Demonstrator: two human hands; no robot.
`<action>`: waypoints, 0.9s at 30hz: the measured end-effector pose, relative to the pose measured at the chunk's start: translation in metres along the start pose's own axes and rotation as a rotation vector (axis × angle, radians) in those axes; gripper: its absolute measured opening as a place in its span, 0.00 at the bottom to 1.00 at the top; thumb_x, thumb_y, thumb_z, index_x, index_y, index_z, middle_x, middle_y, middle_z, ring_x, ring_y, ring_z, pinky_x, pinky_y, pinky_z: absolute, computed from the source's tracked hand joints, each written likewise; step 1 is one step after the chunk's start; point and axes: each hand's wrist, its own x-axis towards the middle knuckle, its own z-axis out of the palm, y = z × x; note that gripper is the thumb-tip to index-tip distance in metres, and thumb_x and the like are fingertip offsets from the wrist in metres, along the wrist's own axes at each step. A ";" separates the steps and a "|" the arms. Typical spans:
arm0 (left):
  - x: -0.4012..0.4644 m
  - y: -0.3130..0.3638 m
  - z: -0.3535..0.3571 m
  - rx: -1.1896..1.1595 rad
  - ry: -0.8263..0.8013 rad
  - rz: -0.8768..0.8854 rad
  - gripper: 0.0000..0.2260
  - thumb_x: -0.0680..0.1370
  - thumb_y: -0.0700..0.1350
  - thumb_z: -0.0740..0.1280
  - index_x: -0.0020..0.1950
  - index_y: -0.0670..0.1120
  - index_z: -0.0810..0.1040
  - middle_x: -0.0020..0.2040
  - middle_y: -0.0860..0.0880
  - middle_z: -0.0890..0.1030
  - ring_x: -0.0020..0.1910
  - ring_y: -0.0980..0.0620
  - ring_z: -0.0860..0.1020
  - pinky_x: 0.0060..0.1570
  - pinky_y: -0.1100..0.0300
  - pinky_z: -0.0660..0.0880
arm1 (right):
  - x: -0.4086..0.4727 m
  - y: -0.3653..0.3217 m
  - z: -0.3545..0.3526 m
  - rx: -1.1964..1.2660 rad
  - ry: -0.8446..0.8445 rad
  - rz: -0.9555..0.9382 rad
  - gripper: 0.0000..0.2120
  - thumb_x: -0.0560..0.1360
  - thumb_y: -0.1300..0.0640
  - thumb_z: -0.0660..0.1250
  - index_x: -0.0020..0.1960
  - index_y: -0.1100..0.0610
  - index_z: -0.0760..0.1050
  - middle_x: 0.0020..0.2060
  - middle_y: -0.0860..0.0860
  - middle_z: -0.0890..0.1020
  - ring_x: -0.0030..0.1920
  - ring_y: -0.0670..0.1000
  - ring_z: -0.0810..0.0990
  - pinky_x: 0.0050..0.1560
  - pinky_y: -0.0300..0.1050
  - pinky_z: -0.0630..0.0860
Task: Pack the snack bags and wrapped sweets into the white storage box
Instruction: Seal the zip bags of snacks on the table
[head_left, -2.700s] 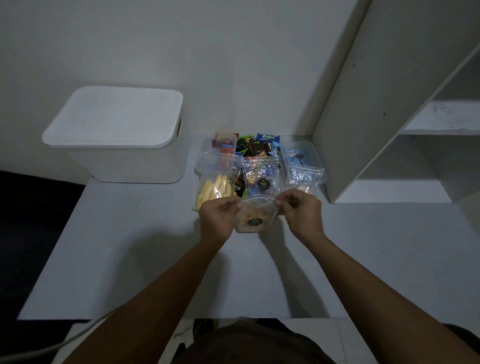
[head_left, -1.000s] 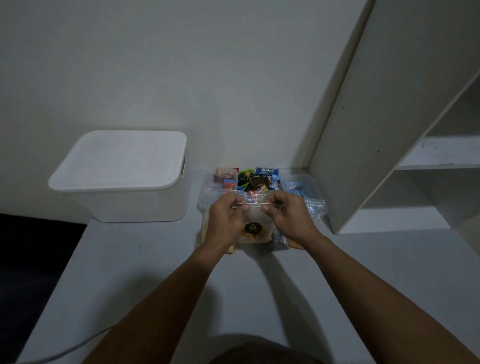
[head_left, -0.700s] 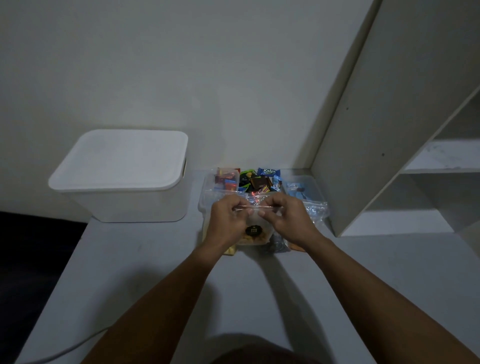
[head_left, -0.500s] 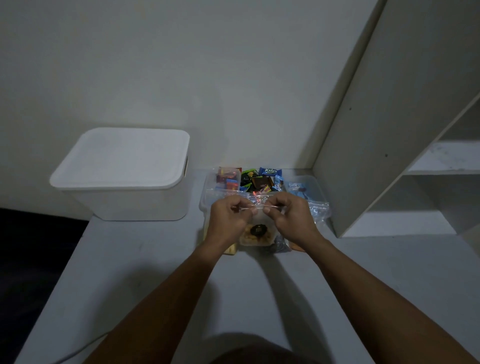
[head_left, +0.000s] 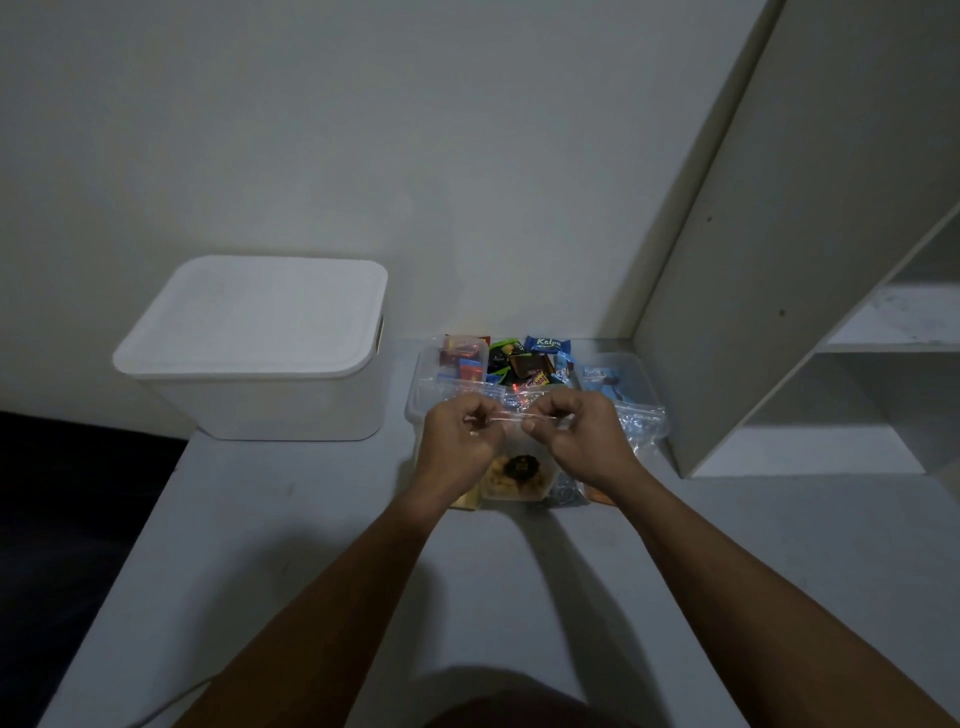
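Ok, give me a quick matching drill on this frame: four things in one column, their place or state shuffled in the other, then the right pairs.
Things:
1. white storage box
2. clear snack bag
3. wrapped sweets
4. shelf unit

Places or states:
A. piled at the back of the table, by the wall
B. lid on, at the table's left
C. stands along the table's right side
D. top edge pinched by the left hand and the right hand

Pairs: 1-B, 2-D, 3-A, 4-C
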 end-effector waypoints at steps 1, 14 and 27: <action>0.000 0.000 0.000 0.000 -0.010 -0.001 0.03 0.73 0.37 0.71 0.44 0.44 0.82 0.42 0.49 0.82 0.43 0.55 0.79 0.43 0.69 0.75 | -0.001 -0.001 -0.001 0.005 -0.015 -0.009 0.06 0.70 0.62 0.74 0.37 0.53 0.81 0.35 0.51 0.83 0.40 0.52 0.81 0.44 0.49 0.78; 0.003 -0.002 -0.007 0.028 -0.023 -0.031 0.03 0.72 0.38 0.73 0.45 0.42 0.82 0.41 0.52 0.81 0.42 0.58 0.78 0.38 0.75 0.73 | 0.005 0.005 -0.012 -0.040 -0.069 0.108 0.02 0.69 0.60 0.75 0.41 0.55 0.83 0.37 0.50 0.84 0.40 0.50 0.83 0.43 0.44 0.81; 0.003 -0.013 -0.035 -0.154 0.119 -0.165 0.08 0.65 0.36 0.78 0.35 0.48 0.83 0.33 0.51 0.83 0.32 0.58 0.81 0.37 0.65 0.76 | 0.010 0.006 -0.018 0.018 -0.114 0.116 0.02 0.68 0.61 0.76 0.38 0.58 0.83 0.29 0.45 0.82 0.30 0.42 0.80 0.36 0.39 0.79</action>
